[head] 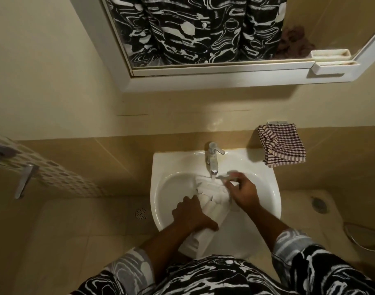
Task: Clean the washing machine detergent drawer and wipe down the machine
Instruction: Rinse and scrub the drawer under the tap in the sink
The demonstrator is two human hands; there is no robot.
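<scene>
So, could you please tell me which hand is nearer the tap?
Right. The right hand is just beside the tap spout; the left hand grips the drawer toward the front of the sink.

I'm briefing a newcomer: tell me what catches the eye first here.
A white detergent drawer lies in the sink under the tap: the left hand grips it, the right hand holds a small pale tool, blurred. A checked cloth hangs on the wall right of the sink.
</scene>
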